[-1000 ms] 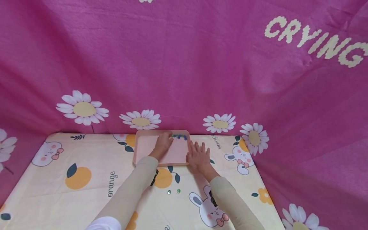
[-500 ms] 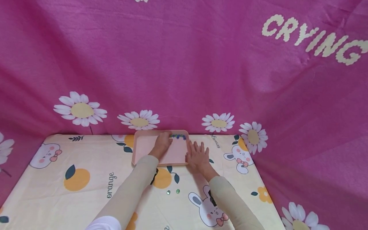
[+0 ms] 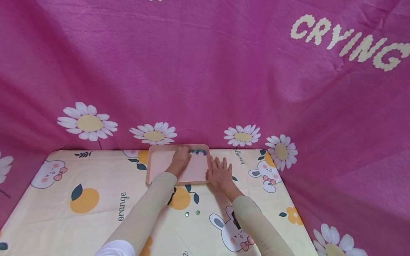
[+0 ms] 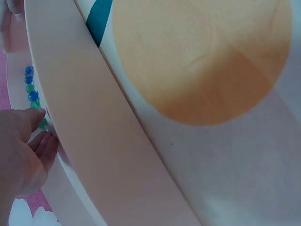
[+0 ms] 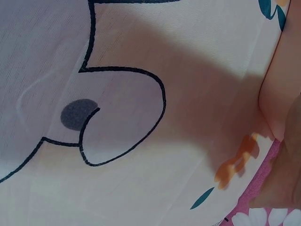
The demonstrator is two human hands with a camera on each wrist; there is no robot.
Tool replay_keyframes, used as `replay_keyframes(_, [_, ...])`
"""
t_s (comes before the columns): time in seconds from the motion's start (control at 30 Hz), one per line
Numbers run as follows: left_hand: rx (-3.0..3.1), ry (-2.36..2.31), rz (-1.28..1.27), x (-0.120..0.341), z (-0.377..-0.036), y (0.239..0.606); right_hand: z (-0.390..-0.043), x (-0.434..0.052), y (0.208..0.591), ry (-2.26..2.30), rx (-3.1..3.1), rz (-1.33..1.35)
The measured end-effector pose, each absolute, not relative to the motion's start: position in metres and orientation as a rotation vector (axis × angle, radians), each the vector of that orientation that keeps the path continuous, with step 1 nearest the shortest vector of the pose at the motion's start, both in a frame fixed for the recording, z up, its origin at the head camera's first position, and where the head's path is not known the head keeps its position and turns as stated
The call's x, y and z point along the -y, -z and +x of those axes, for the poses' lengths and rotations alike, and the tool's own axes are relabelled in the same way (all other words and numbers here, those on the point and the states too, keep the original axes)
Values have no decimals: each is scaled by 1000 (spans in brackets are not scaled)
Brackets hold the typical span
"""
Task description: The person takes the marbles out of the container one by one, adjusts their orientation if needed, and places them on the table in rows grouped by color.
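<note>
While right hand (image 3: 220, 173) rests outside, beads (image 3: 198, 152) touch left hand (image 3: 181, 159).

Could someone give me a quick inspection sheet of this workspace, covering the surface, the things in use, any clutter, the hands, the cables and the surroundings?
Surface: a cream cloth printed with oranges and rabbits covers the table.
Job's things: a pink tray stands at the far edge; a row of blue and green beads lies along its far wall.
Clutter: two loose green beads lie on the cloth, nearer the person than the tray.
Hands: the left hand is inside the tray, fingertips at the bead row; whether it pinches one cannot be told. The right hand lies flat on the cloth beside the tray's right rim.
Cables: nothing seen.
Surroundings: a pink daisy-print backdrop lettered CRYING.
</note>
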State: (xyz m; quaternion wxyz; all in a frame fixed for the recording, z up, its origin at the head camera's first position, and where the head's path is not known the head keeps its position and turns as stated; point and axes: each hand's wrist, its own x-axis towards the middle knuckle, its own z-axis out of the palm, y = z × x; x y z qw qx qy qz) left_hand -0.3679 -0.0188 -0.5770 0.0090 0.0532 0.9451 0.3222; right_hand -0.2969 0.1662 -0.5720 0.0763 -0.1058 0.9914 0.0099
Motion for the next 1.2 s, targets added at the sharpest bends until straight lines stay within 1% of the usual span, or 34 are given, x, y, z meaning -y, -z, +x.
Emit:
replay_keyframes(0.37, [-3101,-993,229,24,-361,578,-295,-163,573,-19,-2990,-330])
replay_keyframes(0.63, [-3062,-1058,221,32,-358,579,-295,-162,571,15,-3003,-328])
replay_keyframes(0.9, [-2920,-1334,91,39,-349,582,-294,-163,571,32,-2991,-323])
replay_keyframes(1.2, [-2761,-1614,67,42,-339,574,-295,-167,573,18,-2966,-313])
